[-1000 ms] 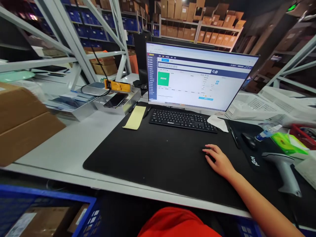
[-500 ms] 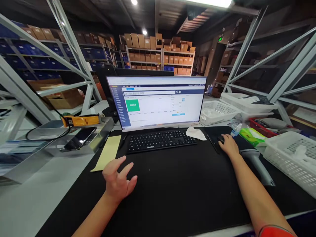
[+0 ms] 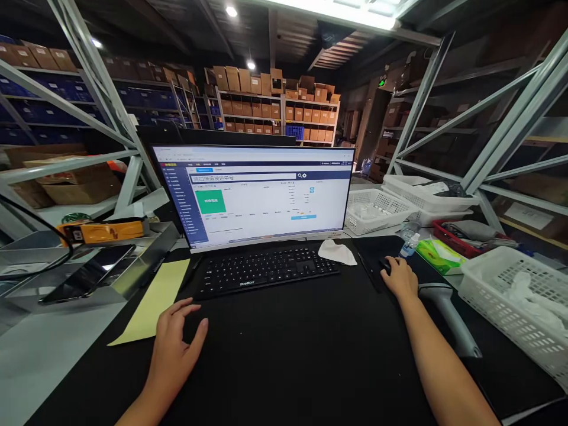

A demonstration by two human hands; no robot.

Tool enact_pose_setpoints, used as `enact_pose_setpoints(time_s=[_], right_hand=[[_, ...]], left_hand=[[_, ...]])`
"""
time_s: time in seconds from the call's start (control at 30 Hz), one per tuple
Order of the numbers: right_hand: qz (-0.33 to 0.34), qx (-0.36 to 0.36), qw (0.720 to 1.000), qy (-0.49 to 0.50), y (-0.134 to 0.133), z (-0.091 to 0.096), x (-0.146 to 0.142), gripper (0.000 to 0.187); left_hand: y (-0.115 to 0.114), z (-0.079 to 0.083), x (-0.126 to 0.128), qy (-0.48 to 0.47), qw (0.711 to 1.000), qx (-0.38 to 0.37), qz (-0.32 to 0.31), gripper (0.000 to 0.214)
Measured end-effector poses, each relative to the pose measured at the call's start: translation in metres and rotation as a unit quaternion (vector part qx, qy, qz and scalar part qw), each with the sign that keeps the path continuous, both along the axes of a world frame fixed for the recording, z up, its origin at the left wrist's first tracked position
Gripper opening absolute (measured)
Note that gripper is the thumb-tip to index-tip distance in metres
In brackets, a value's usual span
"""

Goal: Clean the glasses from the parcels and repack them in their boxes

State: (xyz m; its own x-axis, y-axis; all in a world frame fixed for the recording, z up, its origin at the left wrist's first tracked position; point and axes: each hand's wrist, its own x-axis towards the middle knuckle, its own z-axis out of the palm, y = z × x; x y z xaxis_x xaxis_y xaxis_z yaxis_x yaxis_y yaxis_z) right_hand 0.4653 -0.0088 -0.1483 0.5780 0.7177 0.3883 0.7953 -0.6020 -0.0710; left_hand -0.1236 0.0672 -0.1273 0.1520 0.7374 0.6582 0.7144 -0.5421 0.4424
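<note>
My left hand (image 3: pixel 175 340) is open over the black desk mat (image 3: pixel 284 349), thumb apart from the bent fingers and nothing in it. It is nearest to a yellow sheet of paper (image 3: pixel 155 302) and the black keyboard (image 3: pixel 266 271). On the right, my right hand (image 3: pixel 400 279) rests over a black computer mouse (image 3: pixel 385 265), its fingers closed round it and covering most of it. Behind the keyboard stands a lit monitor (image 3: pixel 261 201) showing a web page with a green square. A grey barcode scanner (image 3: pixel 450 316) lies beside my right forearm.
White plastic baskets (image 3: pixel 519 313) stand at the right, near a red tray (image 3: pixel 448 234), a green tissue pack (image 3: pixel 441 254) and a small clear bottle (image 3: pixel 409 244). A white cloth (image 3: pixel 337 252) touches the keyboard. At the left, a phone (image 3: pixel 89 272) lies on a metal tray.
My view has turned slightly to the right. My left hand has turned, its palm now lower and fingers more together. My right hand stays on the mouse.
</note>
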Motion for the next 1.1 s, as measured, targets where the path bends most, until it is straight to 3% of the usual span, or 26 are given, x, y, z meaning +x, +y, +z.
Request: enact_pose_setpoints(time_s=[0.47,0.67,1.1], right_hand=[[-0.010,0.000,1.000,0.001,-0.0011,0.0014,-0.0049,0.043],[-0.010,-0.005,1.000,-0.003,-0.0019,0.0034,-0.0073,0.042],[-0.012,0.004,1.000,0.002,0.0008,-0.0007,-0.0021,0.043]], left_hand=[[0.0014,-0.0003,-0.0010,0.021,0.999,0.010,-0.026,0.025],[-0.0014,0.0009,-0.0015,0.019,0.999,-0.019,-0.031,0.025],[0.0019,0.0035,-0.0037,0.025,0.999,0.025,-0.039,0.017]])
